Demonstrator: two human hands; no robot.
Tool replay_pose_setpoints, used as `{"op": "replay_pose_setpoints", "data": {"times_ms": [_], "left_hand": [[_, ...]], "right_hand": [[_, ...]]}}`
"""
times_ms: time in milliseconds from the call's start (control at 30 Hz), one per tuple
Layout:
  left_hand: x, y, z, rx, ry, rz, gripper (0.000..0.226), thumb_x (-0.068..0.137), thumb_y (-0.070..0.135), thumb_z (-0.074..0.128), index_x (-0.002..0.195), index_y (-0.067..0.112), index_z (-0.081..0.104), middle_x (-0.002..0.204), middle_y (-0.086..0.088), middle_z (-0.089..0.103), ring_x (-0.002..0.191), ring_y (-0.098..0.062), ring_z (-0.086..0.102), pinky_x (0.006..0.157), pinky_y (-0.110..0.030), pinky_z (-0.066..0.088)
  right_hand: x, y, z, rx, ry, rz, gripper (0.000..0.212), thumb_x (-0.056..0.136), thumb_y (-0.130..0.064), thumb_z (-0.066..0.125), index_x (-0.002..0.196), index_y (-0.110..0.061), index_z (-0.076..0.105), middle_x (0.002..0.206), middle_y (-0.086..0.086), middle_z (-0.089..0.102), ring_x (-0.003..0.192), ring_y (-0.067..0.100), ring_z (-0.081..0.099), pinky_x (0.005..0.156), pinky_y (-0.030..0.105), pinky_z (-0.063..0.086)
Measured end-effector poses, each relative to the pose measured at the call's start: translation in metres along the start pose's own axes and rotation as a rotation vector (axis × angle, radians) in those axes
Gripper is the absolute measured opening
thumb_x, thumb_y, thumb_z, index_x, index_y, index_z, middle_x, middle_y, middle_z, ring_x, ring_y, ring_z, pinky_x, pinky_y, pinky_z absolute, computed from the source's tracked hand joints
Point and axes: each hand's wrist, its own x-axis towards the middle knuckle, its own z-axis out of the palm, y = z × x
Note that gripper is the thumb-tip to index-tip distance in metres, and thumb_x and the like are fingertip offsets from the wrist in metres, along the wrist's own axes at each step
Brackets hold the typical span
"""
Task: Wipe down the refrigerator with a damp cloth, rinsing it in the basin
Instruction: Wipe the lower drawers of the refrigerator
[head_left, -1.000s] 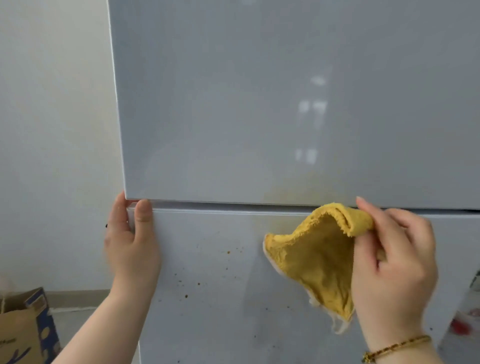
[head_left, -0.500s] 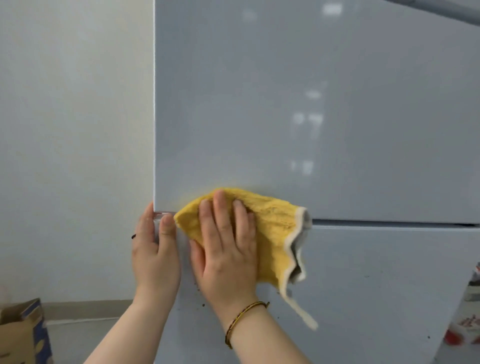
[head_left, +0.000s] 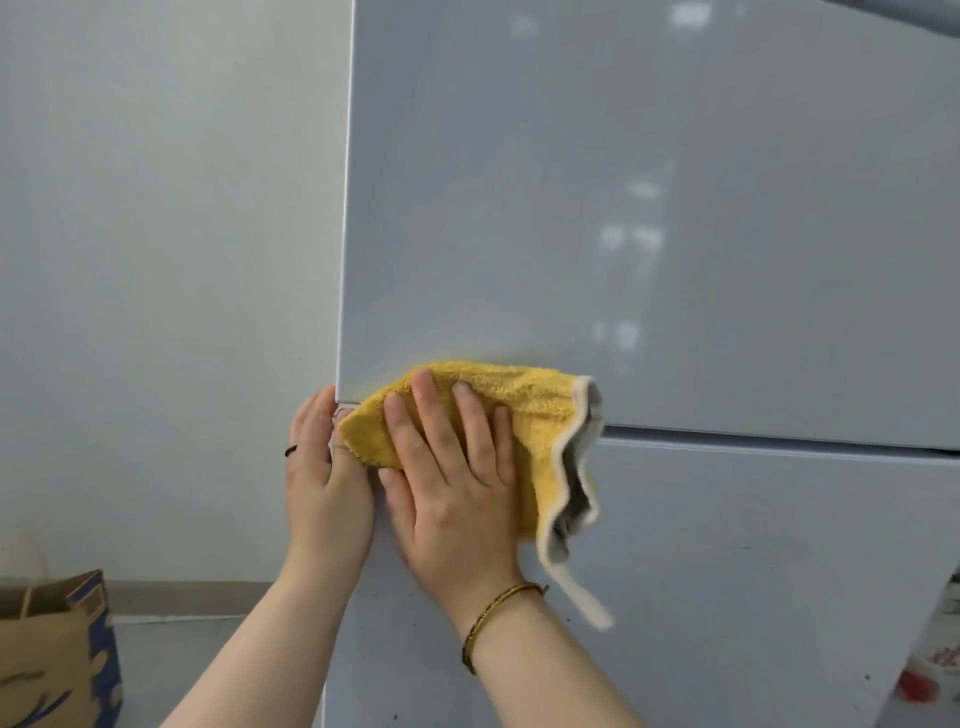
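Starting at the lower left of the frame, a brown paper bag (head_left: 52, 654) with blue print sits on the floor against the pale wall (head_left: 156, 260).

Moving right, my left forearm rises from the bottom edge toward the middle of the frame. My left hand (head_left: 322, 483) stands upright at the left edge of the refrigerator (head_left: 623, 208), back of the hand toward me. Its fingers are straight and close together, pointing up, and the fingertips reach the bottom left corner of the upper door (head_left: 519, 260). A thin dark band (head_left: 291, 450) circles one finger. It holds nothing; it only rests against the edge.

Just beside it, my right hand (head_left: 452, 483) lies flat on the cloth (head_left: 540, 415), fingers spread and straight, pressing it against the door front. The palm sits low and the fingertips point up and slightly left. A thin gold bracelet (head_left: 498, 613) rings the wrist, and the forearm runs down to the bottom centre of the frame.

The yellow cloth is centre frame, covering the seam between the upper door and the lower door (head_left: 753, 571), near their left end. Its pale hem hangs loose and rippled on the right side, with a strip trailing down over the lower door.

At the far lower right, something red (head_left: 919, 691) shows, too blurred to identify.
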Motion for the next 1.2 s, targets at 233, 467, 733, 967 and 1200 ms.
{"op": "replay_pose_setpoints", "data": {"times_ms": [233, 467, 733, 967, 1200], "left_hand": [[-0.006, 0.004, 0.001, -0.016, 0.008, 0.08, 0.047, 0.081, 0.036, 0.035, 0.12, 0.017, 0.052, 0.116, 0.013, 0.043, 0.107, -0.004, 0.042, 0.079, -0.002, 0.032], [-0.009, 0.005, 0.005, 0.06, 0.035, 0.056, 0.035, 0.099, 0.018, 0.029, 0.13, 0.016, 0.045, 0.13, 0.002, 0.044, 0.12, -0.013, 0.039, 0.097, -0.021, 0.029], [-0.023, 0.002, -0.013, -0.105, -0.066, -0.034, 0.03, 0.099, 0.021, 0.026, 0.124, 0.032, 0.039, 0.13, 0.008, 0.044, 0.123, -0.007, 0.041, 0.105, -0.026, 0.03], [-0.052, -0.023, -0.016, 0.33, -0.132, 0.532, 0.045, 0.091, 0.052, 0.027, 0.132, 0.037, 0.034, 0.14, 0.018, 0.029, 0.132, 0.011, 0.013, 0.108, -0.009, 0.011], [-0.065, -0.037, 0.022, 0.631, -0.106, 0.778, 0.048, 0.096, 0.048, 0.023, 0.124, 0.012, 0.038, 0.136, -0.01, 0.03, 0.141, -0.007, 0.006, 0.114, -0.031, 0.005]], "right_hand": [[-0.013, 0.099, -0.031, -0.102, 0.169, 0.036, 0.034, 0.098, -0.023, 0.023, 0.122, -0.013, 0.045, 0.135, 0.005, 0.045, 0.129, 0.019, 0.028, 0.113, 0.032, 0.01], [-0.018, 0.085, -0.021, -0.342, 0.262, 0.603, 0.044, 0.098, -0.042, 0.017, 0.129, -0.021, 0.04, 0.137, 0.019, 0.043, 0.126, 0.039, 0.022, 0.104, 0.061, 0.011], [-0.033, 0.028, 0.001, -0.134, 0.015, -0.098, 0.057, 0.097, -0.048, 0.021, 0.147, -0.025, 0.005, 0.155, -0.002, -0.015, 0.143, 0.019, -0.006, 0.117, 0.041, -0.001], [-0.024, 0.107, -0.03, -0.277, 0.188, 0.368, 0.062, 0.091, -0.06, 0.024, 0.132, -0.015, 0.037, 0.141, 0.013, 0.032, 0.134, 0.034, 0.016, 0.112, 0.044, -0.003], [-0.036, 0.081, -0.019, -0.237, 0.035, 0.059, 0.054, 0.093, -0.056, 0.022, 0.138, -0.028, 0.019, 0.154, -0.01, -0.013, 0.143, 0.019, -0.008, 0.111, 0.055, -0.003]]}}
